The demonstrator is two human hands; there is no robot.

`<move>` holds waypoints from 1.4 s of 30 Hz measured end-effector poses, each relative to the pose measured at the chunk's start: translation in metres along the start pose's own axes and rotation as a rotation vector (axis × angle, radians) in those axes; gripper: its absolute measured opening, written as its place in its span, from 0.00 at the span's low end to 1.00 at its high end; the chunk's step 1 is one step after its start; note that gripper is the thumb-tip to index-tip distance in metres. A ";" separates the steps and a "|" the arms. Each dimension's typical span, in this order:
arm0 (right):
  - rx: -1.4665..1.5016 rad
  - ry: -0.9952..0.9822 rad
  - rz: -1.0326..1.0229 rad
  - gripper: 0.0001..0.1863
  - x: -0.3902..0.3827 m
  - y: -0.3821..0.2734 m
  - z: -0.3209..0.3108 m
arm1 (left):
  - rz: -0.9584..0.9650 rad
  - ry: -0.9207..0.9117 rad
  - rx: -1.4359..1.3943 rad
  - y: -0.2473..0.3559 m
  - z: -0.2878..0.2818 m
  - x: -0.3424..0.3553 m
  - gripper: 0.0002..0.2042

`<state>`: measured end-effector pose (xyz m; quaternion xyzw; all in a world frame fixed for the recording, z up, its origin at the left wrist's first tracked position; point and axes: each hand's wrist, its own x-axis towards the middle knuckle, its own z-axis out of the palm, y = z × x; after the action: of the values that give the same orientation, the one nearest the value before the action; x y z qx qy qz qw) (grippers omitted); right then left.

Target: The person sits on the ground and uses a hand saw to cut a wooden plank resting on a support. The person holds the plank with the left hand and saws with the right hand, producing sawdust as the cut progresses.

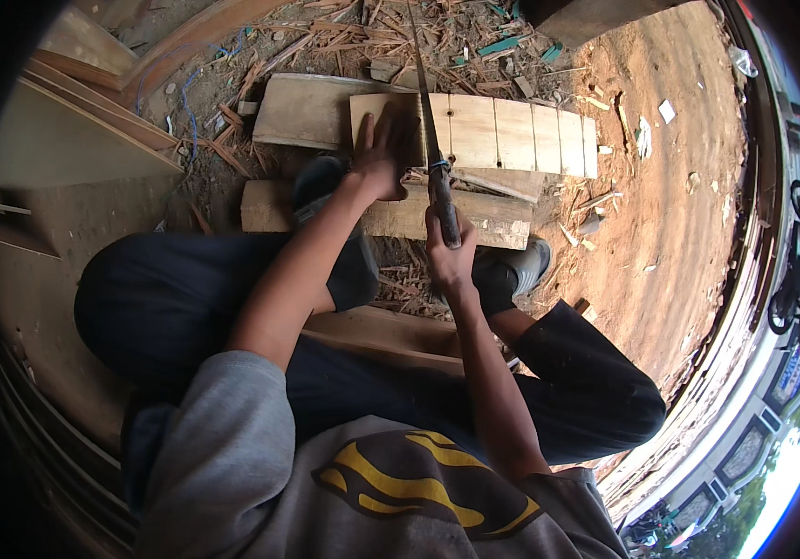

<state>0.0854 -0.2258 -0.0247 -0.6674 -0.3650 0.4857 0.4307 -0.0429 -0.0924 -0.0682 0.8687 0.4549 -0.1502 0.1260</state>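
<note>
My right hand [451, 247] is closed around the dark handle of a handsaw [422, 84], whose long narrow blade points away from me, seen nearly edge-on. Blue cord is tied where handle and blade meet. The blade lies across a pale wooden board [514, 135] crossed by several dark lines. Left of the blade, my left hand [381, 158] rests on the board with its fingers spread; part of it is in shadow. How deep the blade sits in the wood cannot be made out.
Under the marked board lie a wider plank [297, 110] and a nearer plank [390, 216] by my feet. Wood scraps [321, 42] litter the ground beyond. Panels [64, 140] lean at the left. Bare brown soil [670, 214] stretches right, with a motorbike [791, 270] farther off.
</note>
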 end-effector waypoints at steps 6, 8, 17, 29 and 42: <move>-0.039 0.021 -0.073 0.08 0.012 0.000 0.009 | -0.003 -0.062 -0.032 0.002 -0.010 -0.002 0.56; -0.013 0.006 -0.039 0.07 -0.013 0.001 0.003 | -0.011 -0.047 -0.040 0.002 -0.007 -0.004 0.55; 0.046 0.009 0.012 0.07 0.007 -0.008 0.012 | 0.012 -0.013 -0.014 -0.003 0.002 0.001 0.51; 0.041 0.101 -0.091 0.10 0.011 0.007 0.019 | -0.023 0.031 -0.009 -0.003 0.002 0.004 0.52; 0.048 0.093 -0.053 0.11 0.019 0.020 0.009 | -0.059 -0.080 -0.033 0.007 -0.010 0.001 0.38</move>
<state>0.0831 -0.2134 -0.0509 -0.6688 -0.3503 0.4515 0.4757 -0.0351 -0.0924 -0.0584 0.8460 0.4775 -0.1807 0.1540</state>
